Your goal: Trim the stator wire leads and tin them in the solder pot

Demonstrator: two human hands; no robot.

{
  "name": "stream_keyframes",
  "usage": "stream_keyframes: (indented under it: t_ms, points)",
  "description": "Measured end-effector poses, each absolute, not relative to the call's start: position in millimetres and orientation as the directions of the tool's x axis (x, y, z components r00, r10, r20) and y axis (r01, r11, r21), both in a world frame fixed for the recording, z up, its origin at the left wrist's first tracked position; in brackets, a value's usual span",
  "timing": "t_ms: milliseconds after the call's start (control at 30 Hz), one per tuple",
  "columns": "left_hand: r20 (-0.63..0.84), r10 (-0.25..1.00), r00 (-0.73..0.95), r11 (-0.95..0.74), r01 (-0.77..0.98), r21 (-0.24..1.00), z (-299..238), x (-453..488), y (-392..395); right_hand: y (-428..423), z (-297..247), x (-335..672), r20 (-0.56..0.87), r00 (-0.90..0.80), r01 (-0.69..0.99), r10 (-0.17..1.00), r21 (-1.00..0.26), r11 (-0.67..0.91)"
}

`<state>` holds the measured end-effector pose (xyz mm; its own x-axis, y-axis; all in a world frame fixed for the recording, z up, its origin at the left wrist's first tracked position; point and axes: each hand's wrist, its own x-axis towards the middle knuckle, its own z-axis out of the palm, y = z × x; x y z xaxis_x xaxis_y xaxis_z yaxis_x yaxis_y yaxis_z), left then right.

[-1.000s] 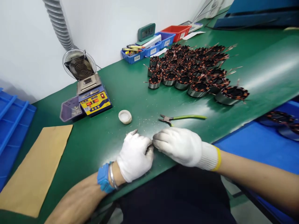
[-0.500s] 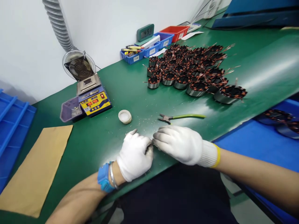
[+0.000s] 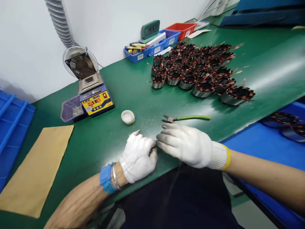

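My left hand (image 3: 139, 157), in a white glove, is curled into a loose fist above the green table near its front edge. Whatever sits inside its fingers is hidden by the back of the hand. My right hand (image 3: 184, 144), also gloved, meets it from the right. Its long fingers lie side by side with greyed tips at the left hand's thumb and forefinger; the right thumb is out of sight beneath. Just beyond the right hand lie cutting pliers (image 3: 186, 118) with green handles. A small round white dish (image 3: 128, 117) stands beyond the left hand.
Several wire-wound motor stators (image 3: 190, 70) crowd the table (image 3: 128, 86) at the back right. A solder pot (image 3: 96, 98) with a yellow panel stands left, beside a purple tray (image 3: 71, 108). Brown cardboard (image 3: 38, 168) lies at left; a blue crate (image 3: 264, 149) is at right.
The right hand's fingers have spread slightly and shifted a little to the right. My left hand stays nearly in place. The whole view has tilted slightly.
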<state>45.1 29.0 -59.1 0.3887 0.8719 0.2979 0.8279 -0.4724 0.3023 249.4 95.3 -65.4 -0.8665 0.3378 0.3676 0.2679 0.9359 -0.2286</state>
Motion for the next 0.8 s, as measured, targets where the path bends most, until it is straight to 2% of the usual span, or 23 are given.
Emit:
stream_keyframes:
  t_ms: [67, 133, 200, 233, 267, 300, 333, 367, 433, 467, 500, 533, 567, 633, 700, 767, 800]
  points:
    - [0.304, 0.867, 0.396, -0.482, 0.823, 0.301, -59.9, 44.0, 28.0, 89.7, -66.6, 242.0, 0.257, -0.821, 0.341, 0.509, -0.494, 0.8]
    - [0.303, 0.863, 0.404, -0.49, 0.814, 0.312, -60.8, 42.9, 27.4, 82.2, -69.0, 234.2, 0.06, -0.745, 0.409, 0.665, -0.746, 0.525]
    - [0.293, 0.866, 0.404, -0.487, 0.813, 0.319, -61.2, 42.5, 27.4, 77.1, -71.4, 230.8, -0.131, -0.696, 0.434, 0.706, -0.861, 0.267]
    - [0.288, 0.871, 0.399, -0.481, 0.816, 0.322, -61.1, 42.6, 27.6, 76.4, -72.1, 231.7, -0.183, -0.688, 0.446, 0.702, -0.87, 0.21]
    - [0.282, 0.875, 0.395, -0.474, 0.818, 0.325, -60.8, 42.9, 27.8, 77.1, -72.4, 234.3, -0.187, -0.683, 0.463, 0.706, -0.858, 0.221]
    - [0.275, 0.878, 0.391, -0.468, 0.821, 0.328, -60.3, 43.4, 28.2, 78.9, -72.2, 238.1, -0.141, -0.679, 0.481, 0.72, -0.827, 0.292]
    - [0.273, 0.88, 0.389, -0.465, 0.821, 0.33, -59.7, 44.0, 28.6, 81.3, -71.5, 242.3, -0.029, -0.694, 0.487, 0.72, -0.755, 0.439]
    - [0.273, 0.879, 0.391, -0.468, 0.82, 0.331, -59.1, 44.6, 28.9, 84.0, -70.5, 246.4, 0.131, -0.73, 0.468, 0.671, -0.619, 0.63]
    - [0.279, 0.875, 0.396, -0.474, 0.817, 0.327, -58.0, 45.4, 29.6, 88.0, -68.2, 251.1, 0.401, -0.814, 0.36, 0.421, -0.221, 0.906]
    - [0.286, 0.873, 0.396, -0.477, 0.817, 0.323, -57.5, 45.5, 29.8, 88.9, -67.2, 251.1, 0.463, -0.839, 0.302, 0.285, -0.04, 0.953]
    - [0.294, 0.87, 0.395, -0.479, 0.819, 0.317, -57.1, 45.4, 29.8, 89.0, -66.4, 249.8, 0.48, -0.857, 0.259, 0.188, 0.087, 0.962]
    - [0.3, 0.868, 0.395, -0.481, 0.819, 0.312, -56.8, 45.1, 29.8, 88.8, -65.8, 247.5, 0.476, -0.868, 0.237, 0.14, 0.15, 0.96]
    - [0.304, 0.866, 0.396, -0.483, 0.82, 0.308, -56.5, 44.7, 29.7, 88.7, -65.3, 245.0, 0.457, -0.879, 0.231, 0.139, 0.152, 0.961]
    - [0.297, 0.863, 0.408, -0.491, 0.816, 0.306, -56.5, 43.8, 29.5, 90.6, -63.6, 242.2, 0.382, -0.898, 0.24, 0.217, 0.011, 0.971]
    - [0.271, 0.868, 0.415, -0.487, 0.816, 0.31, -57.7, 43.0, 29.7, 96.3, -59.6, 245.4, 0.267, -0.876, 0.337, 0.402, -0.258, 0.905]
    - [0.24, 0.888, 0.393, -0.454, 0.836, 0.309, -59.5, 42.4, 30.5, 103.0, -52.9, 253.5, 0.114, -0.762, 0.506, 0.637, -0.509, 0.696]
    - [0.233, 0.903, 0.361, -0.421, 0.853, 0.309, -59.9, 41.8, 31.0, 104.8, -49.1, 257.8, 0.03, -0.688, 0.573, 0.725, -0.59, 0.569]
